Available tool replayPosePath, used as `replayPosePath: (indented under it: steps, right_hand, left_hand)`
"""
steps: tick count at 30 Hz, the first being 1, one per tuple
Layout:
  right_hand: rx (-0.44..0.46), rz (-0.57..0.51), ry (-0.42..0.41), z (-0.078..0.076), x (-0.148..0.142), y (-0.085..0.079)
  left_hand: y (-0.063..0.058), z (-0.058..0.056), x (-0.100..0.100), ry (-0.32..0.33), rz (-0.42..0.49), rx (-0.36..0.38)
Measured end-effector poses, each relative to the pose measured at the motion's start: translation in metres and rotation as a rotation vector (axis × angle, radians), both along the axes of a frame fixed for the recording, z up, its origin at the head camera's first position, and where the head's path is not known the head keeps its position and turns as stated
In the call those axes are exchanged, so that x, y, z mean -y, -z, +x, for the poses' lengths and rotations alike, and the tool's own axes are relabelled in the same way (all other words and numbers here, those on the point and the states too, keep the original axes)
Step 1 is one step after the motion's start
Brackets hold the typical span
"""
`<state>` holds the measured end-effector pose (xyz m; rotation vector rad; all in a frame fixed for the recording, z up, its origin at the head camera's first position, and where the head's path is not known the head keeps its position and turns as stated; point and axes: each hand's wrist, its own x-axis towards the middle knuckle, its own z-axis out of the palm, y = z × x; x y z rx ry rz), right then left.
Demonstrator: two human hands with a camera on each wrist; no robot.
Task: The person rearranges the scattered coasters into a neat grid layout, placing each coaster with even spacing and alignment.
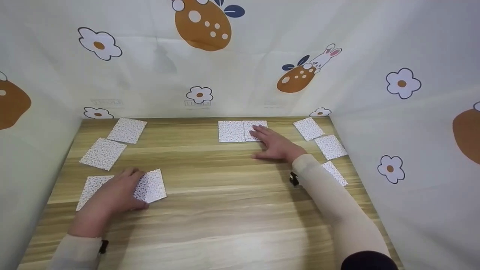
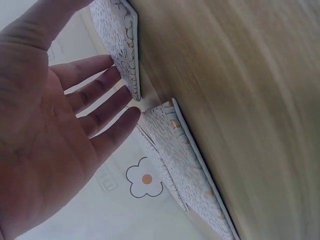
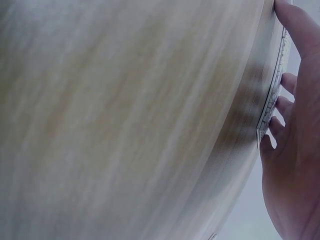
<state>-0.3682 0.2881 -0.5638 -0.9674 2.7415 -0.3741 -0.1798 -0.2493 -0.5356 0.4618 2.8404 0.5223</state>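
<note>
Low at the left, my left hand [image 1: 122, 189] is over the left part of a thin square tile [image 1: 154, 185] with a speckled white face. Its thumb lies along the near edge and the fingers along the far side. In the left wrist view those fingers are spread and nearly straight, with fingertips right at the edge of the tile [image 2: 117, 37]. At the back, my right hand [image 1: 275, 144] rests extended fingers on a matching tile [image 1: 249, 129], its thumb out over the table. That tile lies edge to edge with another tile [image 1: 230, 131] on its left.
Two more tiles, one [image 1: 103, 153] below the other [image 1: 127, 130], lie back left; another [image 1: 92, 187] is partly hidden by my left forearm. Three tiles [image 1: 330, 147] run along the right edge. Printed cloth walls [image 1: 243, 82] enclose the wood-grain table [image 1: 210, 210] behind and at both sides.
</note>
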Motion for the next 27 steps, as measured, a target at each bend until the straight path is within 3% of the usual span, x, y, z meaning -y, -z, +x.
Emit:
replayPosePath:
  steps: [10, 22, 27]
  right_hand:
    - [0.007, 0.009, 0.002, 0.0, 0.0, 0.0]
    - [-0.006, 0.004, -0.02, -0.002, 0.0, 0.001]
    - [-0.003, -0.003, -0.019, -0.002, -0.001, 0.001]
  left_hand:
    - [0.001, -0.006, -0.003, -0.004, -0.044, -0.018]
    - [0.002, -0.016, -0.001, 0.033, -0.029, -0.113]
    - [0.0, -0.02, -0.003, 0.025, -0.021, -0.112]
